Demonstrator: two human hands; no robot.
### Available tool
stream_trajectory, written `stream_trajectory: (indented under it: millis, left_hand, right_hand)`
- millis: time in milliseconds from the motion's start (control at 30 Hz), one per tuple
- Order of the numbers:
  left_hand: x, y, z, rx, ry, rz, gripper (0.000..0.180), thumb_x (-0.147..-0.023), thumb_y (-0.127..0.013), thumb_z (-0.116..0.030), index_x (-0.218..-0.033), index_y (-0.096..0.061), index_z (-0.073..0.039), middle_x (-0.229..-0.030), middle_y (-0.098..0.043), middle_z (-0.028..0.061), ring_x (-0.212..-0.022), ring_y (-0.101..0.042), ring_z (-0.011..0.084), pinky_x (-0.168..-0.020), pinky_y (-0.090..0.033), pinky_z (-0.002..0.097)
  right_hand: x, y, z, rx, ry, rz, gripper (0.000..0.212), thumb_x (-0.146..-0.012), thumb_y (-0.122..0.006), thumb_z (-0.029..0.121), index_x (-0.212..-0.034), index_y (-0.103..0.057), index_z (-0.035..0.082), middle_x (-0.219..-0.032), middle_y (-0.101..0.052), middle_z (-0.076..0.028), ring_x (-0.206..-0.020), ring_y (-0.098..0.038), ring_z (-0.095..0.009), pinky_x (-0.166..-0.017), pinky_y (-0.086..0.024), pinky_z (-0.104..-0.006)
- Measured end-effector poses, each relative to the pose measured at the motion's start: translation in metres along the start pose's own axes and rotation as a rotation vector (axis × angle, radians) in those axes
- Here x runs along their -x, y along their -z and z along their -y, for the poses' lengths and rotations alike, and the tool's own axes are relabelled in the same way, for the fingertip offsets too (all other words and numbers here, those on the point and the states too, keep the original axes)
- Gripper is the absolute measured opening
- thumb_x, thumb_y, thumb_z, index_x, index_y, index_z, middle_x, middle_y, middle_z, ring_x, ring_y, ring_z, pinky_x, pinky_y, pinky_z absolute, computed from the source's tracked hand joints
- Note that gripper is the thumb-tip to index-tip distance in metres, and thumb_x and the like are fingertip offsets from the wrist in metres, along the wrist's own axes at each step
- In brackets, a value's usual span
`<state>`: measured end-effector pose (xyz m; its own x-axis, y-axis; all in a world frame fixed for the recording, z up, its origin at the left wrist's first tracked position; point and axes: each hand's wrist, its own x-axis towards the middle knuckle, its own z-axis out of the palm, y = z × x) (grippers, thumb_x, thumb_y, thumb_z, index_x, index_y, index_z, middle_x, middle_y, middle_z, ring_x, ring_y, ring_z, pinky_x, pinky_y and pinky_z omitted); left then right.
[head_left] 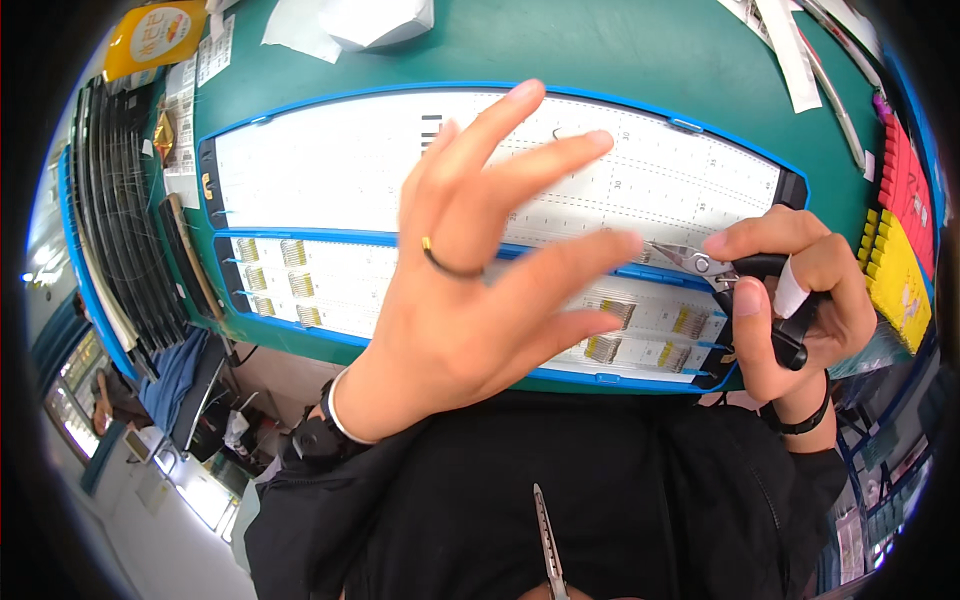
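Note:
My left hand (455,290) hovers over a long, blue-edged hinged case (320,180) lying open, its fingers spread and slightly blurred. Nothing shows in those fingers, and a dark band with a yellow spot circles one of them. In my right hand (835,285), small pliers or nippers (700,264) with black handles point left over the case's right part. White tape wraps one right finger. The case's white upper panel carries ruled marks. Several coiled bundles (292,252), yellowish and spring-like, sit in rows on the lower panel; my left hand hides its middle.
Crumpled white paper (380,22) lies on the green table (600,50) at the back. A yellow packet (152,40) is at the far left, above stacked black strips (110,220). Toothed red (908,190) and yellow (900,280) pieces stand at the right. A thin metal tool (546,535) shows before my chest.

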<state>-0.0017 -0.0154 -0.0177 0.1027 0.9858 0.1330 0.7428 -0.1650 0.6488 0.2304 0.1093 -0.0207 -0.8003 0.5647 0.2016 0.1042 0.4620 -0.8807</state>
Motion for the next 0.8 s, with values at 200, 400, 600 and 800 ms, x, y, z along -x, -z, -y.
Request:
stream_trajectory:
  millis: [200, 400, 600, 800]
  left_hand:
    - [0.023, -0.004, -0.003, -0.374, -0.004, 0.199, 0.055, -0.086, -0.05, -0.062, -0.122, -0.071, -0.027, -0.148, -0.049, 0.0094, -0.14, -0.033, 0.0401, -0.113, -0.026, 0.0552]
    - [0.019, -0.006, -0.001, -0.454, -0.01, 0.27, 0.056, -0.089, -0.041, -0.067, -0.124, -0.069, -0.033, -0.149, -0.048, 0.0083, -0.141, -0.033, 0.039, -0.113, -0.026, 0.0535]
    - [0.017, -0.004, -0.003, -0.464, 0.018, 0.292, 0.056, -0.089, -0.04, -0.067, -0.124, -0.069, -0.034, -0.149, -0.048, 0.0083, -0.141, -0.032, 0.0394, -0.113, -0.026, 0.0538]
    - [0.017, -0.004, -0.002, -0.45, 0.011, 0.28, 0.053, -0.088, -0.044, -0.065, -0.123, -0.069, -0.034, -0.149, -0.047, 0.0083, -0.142, -0.029, 0.0401, -0.113, -0.026, 0.0538]
  right_hand:
    - [-0.002, 0.001, 0.003, 0.035, -0.029, 0.058, 0.02, -0.084, -0.052, -0.006, -0.085, -0.037, 0.007, -0.094, -0.068, -0.025, -0.071, -0.055, -0.015, -0.068, -0.045, -0.0284]
    - [-0.002, 0.001, 0.008, 0.044, -0.087, 0.08, 0.021, -0.084, -0.05, -0.007, -0.086, -0.035, 0.009, -0.096, -0.067, -0.024, -0.068, -0.053, -0.014, -0.067, -0.043, -0.0285]
    - [-0.002, -0.001, 0.01, 0.032, -0.118, 0.07, 0.021, -0.085, -0.05, -0.006, -0.086, -0.035, 0.009, -0.096, -0.067, -0.023, -0.067, -0.052, -0.013, -0.067, -0.043, -0.0284]
    - [-0.002, 0.001, 0.01, 0.044, -0.1, 0.095, 0.022, -0.085, -0.05, -0.007, -0.086, -0.035, 0.009, -0.096, -0.068, -0.023, -0.066, -0.052, -0.014, -0.066, -0.043, -0.0285]
